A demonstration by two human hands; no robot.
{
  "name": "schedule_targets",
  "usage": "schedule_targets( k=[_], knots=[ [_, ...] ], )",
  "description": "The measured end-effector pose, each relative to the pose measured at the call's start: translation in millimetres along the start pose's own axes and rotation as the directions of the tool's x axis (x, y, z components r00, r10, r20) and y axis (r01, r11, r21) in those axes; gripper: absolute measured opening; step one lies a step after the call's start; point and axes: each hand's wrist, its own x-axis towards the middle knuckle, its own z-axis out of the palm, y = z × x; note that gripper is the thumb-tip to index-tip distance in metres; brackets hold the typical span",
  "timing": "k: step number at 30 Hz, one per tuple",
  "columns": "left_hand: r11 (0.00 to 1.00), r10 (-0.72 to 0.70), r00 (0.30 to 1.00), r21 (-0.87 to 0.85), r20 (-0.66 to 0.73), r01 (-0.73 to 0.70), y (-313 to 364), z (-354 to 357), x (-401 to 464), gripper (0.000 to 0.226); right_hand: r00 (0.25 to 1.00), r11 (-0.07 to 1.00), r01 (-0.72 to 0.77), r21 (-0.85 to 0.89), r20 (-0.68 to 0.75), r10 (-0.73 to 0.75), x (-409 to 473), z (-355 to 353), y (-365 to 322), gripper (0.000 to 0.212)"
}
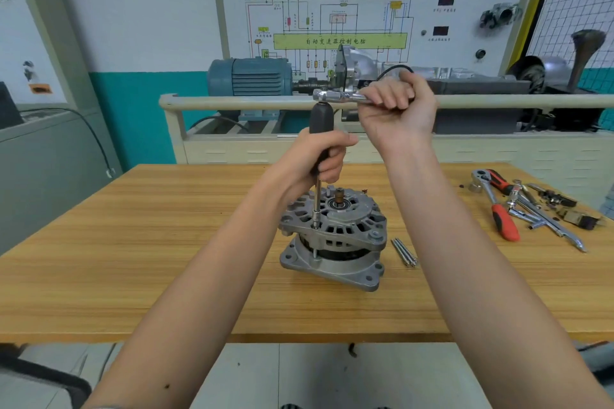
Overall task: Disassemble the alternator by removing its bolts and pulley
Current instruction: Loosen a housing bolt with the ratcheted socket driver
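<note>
Black driver handle (320, 129) clamped in left fingers (332, 169); right fingers (392, 100) clamped on ratchet (335, 97): keep socket (315, 221) square over alternator (332, 236) bolt

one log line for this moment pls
left hand grips driver handle | socket on alternator bolt | right hand grips ratchet atop | loose bolts on table
</note>
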Motion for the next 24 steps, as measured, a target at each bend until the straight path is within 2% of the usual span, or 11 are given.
schedule_targets(
  k=[4, 7, 8, 11, 13, 14, 15, 17, 20, 21, 24],
  knots=[
    [0.999, -0.031, 0.997, -0.033, -0.072, 0.029, -4, 4, 3, 0.057, 0.994, 0.990, 0.109, -0.091, 0.034, -0.106, -9, 0, 4, 0.054],
    [1.000, -0.002, 0.971, -0.012, -0.239, -0.001, -6, 11, 4, 0.048, 0.943, 0.913, 0.309, -0.267, 0.209, -0.259, -26, 1, 16, 0.052],
    [1.000, 0.004, 0.954, -0.002, -0.298, -0.005, -6, 14, 4, 0.045, 0.901, 0.849, 0.409, -0.333, 0.292, -0.320, -32, 2, 22, 0.049],
    [1.000, 0.007, 0.900, 0.028, -0.436, 0.006, -5, 22, 4, 0.032, 0.741, 0.559, 0.668, -0.491, 0.512, -0.435, -47, 4, 39, 0.039],
    [0.998, 0.014, 0.877, 0.055, -0.480, 0.014, -5, 25, 5, 0.027, 0.674, 0.430, 0.739, -0.519, 0.589, -0.447, -53, 5, 45, 0.036],
    [0.998, 0.019, 0.878, 0.057, -0.478, 0.009, -6, 25, 5, 0.027, 0.666, 0.415, 0.746, -0.522, 0.600, -0.443, -53, 5, 45, 0.036],
    [0.999, 0.026, 0.891, 0.049, -0.453, -0.005, -7, 24, 5, 0.029, 0.676, 0.435, 0.736, -0.519, 0.593, -0.437, -52, 5, 43, 0.036],
    [0.999, 0.051, 0.933, 0.025, -0.357, -0.045, -8, 19, 3, 0.036, 0.742, 0.572, 0.662, -0.485, 0.535, -0.404, -45, 6, 35, 0.040],
    [0.997, 0.078, 0.976, -0.004, -0.202, -0.081, -5, 9, -1, 0.041, 0.915, 0.873, 0.342, -0.348, 0.334, -0.226, -29, 7, 15, 0.055],
    [0.996, 0.082, 0.984, -0.014, -0.158, -0.085, -3, 7, -1, 0.041, 0.958, 0.939, 0.215, -0.267, 0.245, -0.150, -23, 6, 8, 0.057],
    [0.996, 0.077, 0.996, -0.047, -0.046, -0.079, 2, 6, -1, 0.040, 0.997, 0.999, -0.002, -0.046, 0.074, 0.005, -8, 2, -4, 0.054]
  ],
)
